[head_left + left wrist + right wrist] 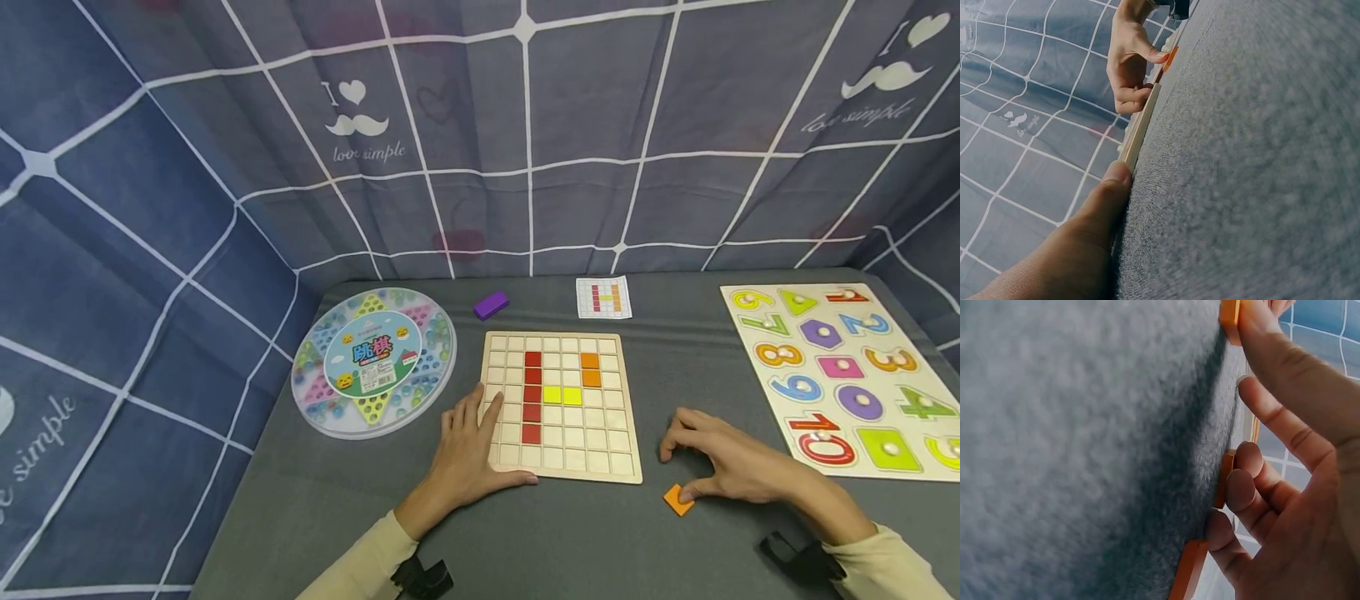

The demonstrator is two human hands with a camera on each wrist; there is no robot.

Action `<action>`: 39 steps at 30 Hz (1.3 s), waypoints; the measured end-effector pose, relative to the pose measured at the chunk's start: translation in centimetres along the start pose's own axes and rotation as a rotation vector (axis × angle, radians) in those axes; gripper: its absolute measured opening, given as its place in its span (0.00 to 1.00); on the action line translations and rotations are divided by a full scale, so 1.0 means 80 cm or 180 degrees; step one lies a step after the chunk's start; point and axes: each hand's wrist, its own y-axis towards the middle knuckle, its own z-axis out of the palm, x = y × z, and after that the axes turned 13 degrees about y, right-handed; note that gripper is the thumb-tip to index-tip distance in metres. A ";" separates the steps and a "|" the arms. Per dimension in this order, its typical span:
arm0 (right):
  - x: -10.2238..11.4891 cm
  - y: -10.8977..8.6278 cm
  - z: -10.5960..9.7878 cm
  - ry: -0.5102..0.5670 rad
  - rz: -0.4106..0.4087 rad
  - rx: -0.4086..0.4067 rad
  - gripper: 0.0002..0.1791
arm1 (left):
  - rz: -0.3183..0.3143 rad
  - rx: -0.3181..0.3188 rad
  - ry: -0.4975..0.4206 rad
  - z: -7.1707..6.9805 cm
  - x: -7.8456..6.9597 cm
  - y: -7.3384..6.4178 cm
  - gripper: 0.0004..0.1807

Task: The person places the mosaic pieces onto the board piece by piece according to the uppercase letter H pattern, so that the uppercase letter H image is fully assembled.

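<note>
A wooden grid board (585, 437) lies on the grey cloth, with a column of red tiles (532, 392), two yellow tiles (562, 396) and two orange tiles (591, 369) in its squares. My left hand (465, 454) rests spread at its lower left corner, the thumb (1116, 175) against the near edge. Right of the board, my right hand (731, 454) is low over the cloth. Its thumb touches a loose orange tile (677, 500). In the right wrist view, other fingers touch or nearly touch two more orange tiles (1225, 480), which the hand hides from the head view.
A pattern card (604, 298) lies behind the board, near a purple block (491, 306). At the left is a round Chinese checkers box (373, 362). A number and shape puzzle board (847, 383) lies at the right, close to my right forearm. Patterned curtains rise behind.
</note>
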 end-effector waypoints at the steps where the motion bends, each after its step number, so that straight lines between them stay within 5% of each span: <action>1: 0.000 0.000 0.001 -0.0006 -0.0015 -0.0013 0.23 | 0.0001 -0.0001 0.0007 0.000 0.000 0.000 0.69; 12: 0.012 -0.004 0.009 -0.0272 0.0006 -0.0047 0.24 | 0.0018 -0.0071 0.0019 0.001 0.001 -0.001 0.68; 26: -0.008 0.015 0.000 -0.0303 0.0014 -0.0340 0.18 | 0.0003 -0.0006 0.0021 0.001 0.001 0.000 0.68; 39: -0.016 0.017 -0.012 -0.0020 0.0018 -0.0094 0.25 | 0.0001 0.0005 0.0047 0.002 0.001 0.000 0.68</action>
